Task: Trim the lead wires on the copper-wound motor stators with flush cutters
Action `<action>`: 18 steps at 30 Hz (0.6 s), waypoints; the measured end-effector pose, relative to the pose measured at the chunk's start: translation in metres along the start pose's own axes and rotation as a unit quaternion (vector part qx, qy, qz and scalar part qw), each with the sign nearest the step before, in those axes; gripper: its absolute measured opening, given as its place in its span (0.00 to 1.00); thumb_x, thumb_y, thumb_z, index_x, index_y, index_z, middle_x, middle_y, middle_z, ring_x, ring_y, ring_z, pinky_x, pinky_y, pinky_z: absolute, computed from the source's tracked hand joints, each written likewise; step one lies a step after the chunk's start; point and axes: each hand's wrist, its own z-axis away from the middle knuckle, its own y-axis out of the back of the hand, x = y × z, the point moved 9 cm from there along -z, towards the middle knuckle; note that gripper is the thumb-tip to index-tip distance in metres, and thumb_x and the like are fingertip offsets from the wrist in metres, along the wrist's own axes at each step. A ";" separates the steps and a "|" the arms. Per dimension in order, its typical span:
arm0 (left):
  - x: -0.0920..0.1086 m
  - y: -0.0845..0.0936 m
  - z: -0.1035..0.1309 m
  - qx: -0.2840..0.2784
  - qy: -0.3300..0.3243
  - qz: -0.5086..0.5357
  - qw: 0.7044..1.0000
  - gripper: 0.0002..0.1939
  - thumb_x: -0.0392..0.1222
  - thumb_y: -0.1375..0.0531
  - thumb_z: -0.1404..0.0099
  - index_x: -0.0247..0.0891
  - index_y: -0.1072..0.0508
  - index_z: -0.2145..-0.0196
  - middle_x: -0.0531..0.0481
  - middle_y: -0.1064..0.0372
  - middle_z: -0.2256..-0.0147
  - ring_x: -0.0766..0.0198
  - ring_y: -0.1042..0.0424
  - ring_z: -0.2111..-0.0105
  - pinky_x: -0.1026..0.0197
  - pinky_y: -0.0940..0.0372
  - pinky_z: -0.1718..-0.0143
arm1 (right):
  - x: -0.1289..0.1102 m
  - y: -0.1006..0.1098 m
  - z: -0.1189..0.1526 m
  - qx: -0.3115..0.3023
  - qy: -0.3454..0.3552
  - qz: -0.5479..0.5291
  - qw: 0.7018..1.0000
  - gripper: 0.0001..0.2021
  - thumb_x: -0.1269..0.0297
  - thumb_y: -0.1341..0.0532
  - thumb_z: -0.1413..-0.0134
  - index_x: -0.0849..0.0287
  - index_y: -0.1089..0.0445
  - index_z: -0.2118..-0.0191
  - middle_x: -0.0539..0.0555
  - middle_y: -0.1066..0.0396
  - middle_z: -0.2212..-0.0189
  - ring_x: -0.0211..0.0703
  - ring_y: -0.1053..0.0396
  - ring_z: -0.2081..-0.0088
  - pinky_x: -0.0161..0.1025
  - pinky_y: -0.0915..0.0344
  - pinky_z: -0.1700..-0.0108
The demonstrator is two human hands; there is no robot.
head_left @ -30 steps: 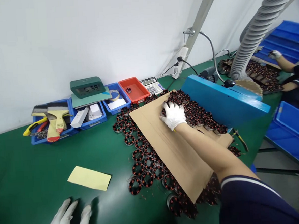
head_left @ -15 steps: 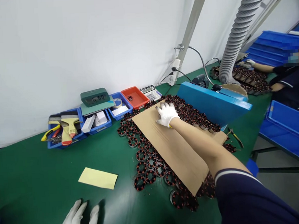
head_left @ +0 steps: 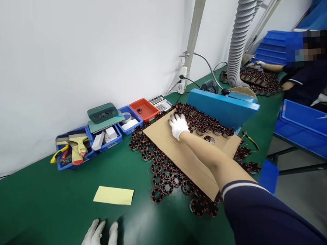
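The right hand (head_left: 178, 125), in a white knit glove, reaches far out and lies palm down at the far end of a flat brown cardboard sheet (head_left: 182, 156), its fingertips touching the near edge of a cluster of round copper-wound motor stators (head_left: 205, 121) that stands on the sheet; the fingers are spread and grip nothing. More dark stators (head_left: 162, 174) lie in rows on the green tabletop (head_left: 41, 204), partly under the sheet's left edge. A tilted blue plastic tray (head_left: 223, 107) rests just behind the cluster.

The left hand (head_left: 97, 243), also gloved, lies flat on the tabletop at the lower edge of the view, fingers apart and empty. A pale yellow paper slip (head_left: 114, 195) lies near it.

Along the wall stand blue bins holding brushes (head_left: 75, 148), a green digital clock (head_left: 102, 113), a red tray (head_left: 144, 109) and a grey calculator (head_left: 159, 102). Another person's gloved hand (head_left: 259, 63) works at the far right.
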 end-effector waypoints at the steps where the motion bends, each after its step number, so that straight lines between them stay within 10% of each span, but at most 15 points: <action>1: 0.000 0.000 0.000 -0.001 0.001 0.001 1.000 0.33 0.66 0.52 0.39 0.41 0.30 0.48 0.49 0.41 0.38 0.44 0.41 0.40 0.38 0.45 0.39 | 0.003 0.000 0.003 -0.002 0.000 0.004 1.000 0.31 0.59 0.44 0.47 0.54 0.43 0.36 0.58 0.54 0.32 0.60 0.57 0.35 0.60 0.68 0.36; 18: -0.001 0.001 -0.001 -0.005 0.025 0.005 1.000 0.35 0.68 0.55 0.40 0.41 0.30 0.49 0.50 0.42 0.37 0.44 0.42 0.39 0.39 0.46 0.38 | -0.031 -0.010 -0.037 -0.088 -0.078 -0.051 0.992 0.25 0.55 0.38 0.43 0.61 0.34 0.43 0.61 0.41 0.39 0.60 0.51 0.35 0.66 0.63 0.36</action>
